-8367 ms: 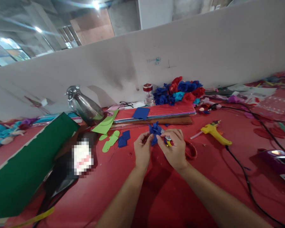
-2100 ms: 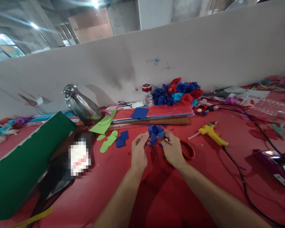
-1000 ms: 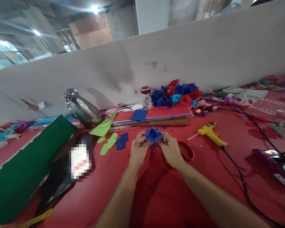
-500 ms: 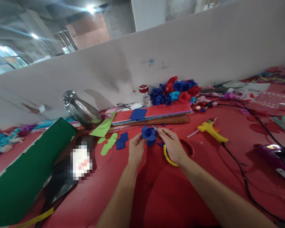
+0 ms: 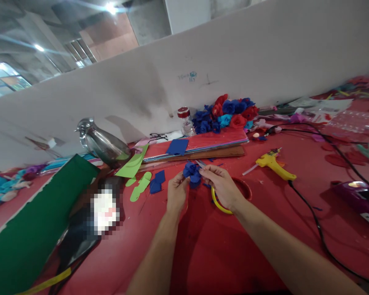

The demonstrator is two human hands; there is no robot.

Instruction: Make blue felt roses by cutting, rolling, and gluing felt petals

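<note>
A blue paper flower with ruffled petals is pinched in my left hand, which grips it low on its left side. My right hand is closed around a pair of scissors with a yellow and red handle. Their blade tips stick out beyond its fingers, just behind the flower. The thumb and forefinger of that hand touch the flower's right-hand petals. Left of the flower lie blue paper pieces and light-green rounded cutouts.
A yellow glue gun lies to the right, its black cord trailing forward. Behind are a stack of coloured sheets, a glass jar and a heap of paper flowers. A steel jug and green board stand left.
My right hand has shifted slightly left, and its fingertips now meet the flower's petals. The flower has turned a little in my left hand.
</note>
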